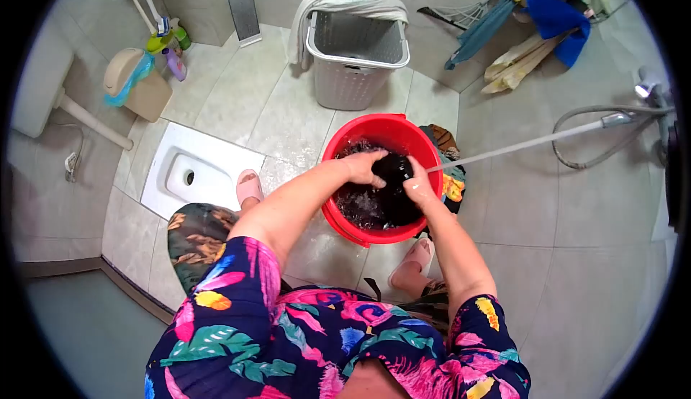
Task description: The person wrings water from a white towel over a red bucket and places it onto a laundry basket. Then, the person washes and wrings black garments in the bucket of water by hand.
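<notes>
A red bucket [434, 156] stands on the tiled floor in front of me, with dark water and splashes inside. Both hands are over its inside, on a black wet cloth [393, 171] that bulges up between them. My left hand [365, 168] grips the cloth from the left with curved fingers. On the other side my right hand [419, 186] holds it, thumb on top and the other fingers mostly hidden. A stream of water [518, 148] from the right reaches the bucket's rim beside my right hand. The cloth's exact kind is hidden.
Patterned clothes [453, 183] lie right of the bucket. Behind it stands a grey laundry basket [353, 86] with a towel [353, 2]. A squat toilet [198, 172] and a bin [140, 86] are left. A shower hose [568, 147] hangs on the right wall.
</notes>
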Demonstrator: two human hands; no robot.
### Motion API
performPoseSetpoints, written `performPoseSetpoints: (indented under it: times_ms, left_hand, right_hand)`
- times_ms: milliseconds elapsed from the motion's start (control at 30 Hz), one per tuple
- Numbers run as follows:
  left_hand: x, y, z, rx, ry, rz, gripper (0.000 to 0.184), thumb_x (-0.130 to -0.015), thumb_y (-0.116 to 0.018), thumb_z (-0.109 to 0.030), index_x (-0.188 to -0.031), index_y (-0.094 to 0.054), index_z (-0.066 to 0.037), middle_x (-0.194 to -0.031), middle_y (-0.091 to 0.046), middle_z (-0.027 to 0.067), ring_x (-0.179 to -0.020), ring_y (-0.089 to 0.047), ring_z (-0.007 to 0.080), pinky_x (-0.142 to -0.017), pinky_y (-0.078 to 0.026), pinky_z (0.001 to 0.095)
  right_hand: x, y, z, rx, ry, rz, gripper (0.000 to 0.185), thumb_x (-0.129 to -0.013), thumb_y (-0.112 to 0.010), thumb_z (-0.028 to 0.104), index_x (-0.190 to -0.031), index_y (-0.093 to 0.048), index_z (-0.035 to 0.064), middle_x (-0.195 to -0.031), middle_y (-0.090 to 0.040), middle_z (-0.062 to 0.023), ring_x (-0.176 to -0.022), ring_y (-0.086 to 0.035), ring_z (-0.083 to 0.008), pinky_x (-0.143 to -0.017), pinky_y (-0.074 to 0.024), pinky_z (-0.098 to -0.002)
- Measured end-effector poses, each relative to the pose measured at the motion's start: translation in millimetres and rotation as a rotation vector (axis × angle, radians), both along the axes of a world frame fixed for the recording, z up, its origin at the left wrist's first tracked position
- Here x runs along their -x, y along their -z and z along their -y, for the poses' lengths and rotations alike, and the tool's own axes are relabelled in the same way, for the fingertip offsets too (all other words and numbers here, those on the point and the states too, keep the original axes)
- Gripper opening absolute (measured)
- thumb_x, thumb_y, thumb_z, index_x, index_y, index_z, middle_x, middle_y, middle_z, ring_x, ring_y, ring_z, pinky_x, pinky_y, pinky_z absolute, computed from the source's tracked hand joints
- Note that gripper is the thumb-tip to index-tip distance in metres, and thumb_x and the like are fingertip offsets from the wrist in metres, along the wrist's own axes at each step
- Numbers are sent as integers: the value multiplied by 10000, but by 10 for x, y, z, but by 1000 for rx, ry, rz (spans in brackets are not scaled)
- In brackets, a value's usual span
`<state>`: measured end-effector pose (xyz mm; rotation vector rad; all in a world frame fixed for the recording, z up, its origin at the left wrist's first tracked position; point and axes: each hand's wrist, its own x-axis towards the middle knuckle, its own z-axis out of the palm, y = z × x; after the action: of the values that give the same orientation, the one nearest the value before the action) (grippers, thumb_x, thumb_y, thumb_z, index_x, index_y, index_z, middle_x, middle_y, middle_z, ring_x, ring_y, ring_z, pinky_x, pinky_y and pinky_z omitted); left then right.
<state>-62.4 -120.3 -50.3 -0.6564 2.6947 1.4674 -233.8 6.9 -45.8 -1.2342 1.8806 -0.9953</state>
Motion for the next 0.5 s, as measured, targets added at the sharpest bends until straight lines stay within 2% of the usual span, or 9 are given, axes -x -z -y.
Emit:
performPoseSetpoints:
  times_ms: [33,100,133,167,233,267,367,467,500]
  left_hand:
    - [-50,-148,22,-85,-36,-91,902,-696,-791,-361,-1421,-344,-61,-1304,-527,192,-1243,-483,311,-1050,-377,363]
    - [-165,-638,-16,-12,-60,-273,876,-696,-790,-378,-1401,-381,-58,-1301,-529,187,-1237,-486,318,-1051,-374,377]
    - [-175,-750,10,61,-6,-512,893,-686,-796,-393,-1401,-378,-59,-1295,-531,181,-1234,-484,320,-1054,-368,393]
    - [-184,-868,8,171,-14,-565,952,-667,-805,-418,-1417,-340,-62,-1338,-486,179,-1247,-463,328,-1062,-355,405]
    - [-325,-1128,-48,242,-59,-608,1068,-637,-814,-459,-1457,-245,-79,-1402,-407,178,-1289,-414,329,-1077,-334,408]
    - [-394,-1220,-75,249,-58,-617,1068,-637,-814,-459,-1457,-245,-79,-1402,-407,178,-1289,-414,329,-1077,-334,408]
    - [-519,-1355,-136,234,-82,-667,1226,-569,-846,-483,-1488,-126,-108,-1449,-321,192,-1325,-360,341,-1090,-313,418]
    - [-447,-1454,-149,280,-254,-824,1429,-432,-915,-422,-1480,-9,-66,-1443,-281,223,-1317,-354,358,-1096,-319,428]
    - [-445,-1551,-138,272,-257,-828,1429,-432,-915,-422,-1480,-9,-66,-1443,-281,223,-1317,-354,358,-1096,-319,428]
  right_hand:
    - [8,-88,-31,88,80,74,625,-661,-524,-60,-1281,-471,-4,-1093,-611,-136,-1059,-570,-239,-958,-419,-320]
    - [-80,-501,-32,246,187,52,618,-674,-465,-62,-1291,-438,-52,-1135,-573,-134,-1073,-545,-226,-1000,-382,-309]
    - [-42,-632,-17,298,148,29,617,-678,-450,-66,-1294,-435,-50,-1145,-567,-136,-1070,-546,-224,-992,-390,-308]
    - [-58,-826,22,353,110,6,617,-681,-436,-70,-1297,-431,-48,-1155,-561,-138,-1067,-546,-222,-983,-398,-307]
    - [-221,-1322,99,374,264,185,624,-684,-409,-77,-1307,-425,-43,-1146,-567,-131,-1039,-560,-226,-956,-422,-312]
    - [-373,-1580,143,535,287,425,572,-682,-391,-78,-1247,-471,-36,-1083,-591,-108,-982,-578,-217,-906,-455,-315]
    - [-487,-2168,318,635,151,447,444,-699,-404,-67,-1126,-515,-16,-979,-597,-106,-897,-591,-195,-833,-487,-311]
    - [-930,-2698,519,604,222,392,421,-710,-424,-43,-1123,-503,-20,-985,-592,-112,-860,-597,-191,-799,-500,-313]
    - [-1006,-2738,641,597,223,386,421,-710,-424,-43,-1123,-503,-20,-985,-592,-112,-860,-597,-191,-799,-500,-313]
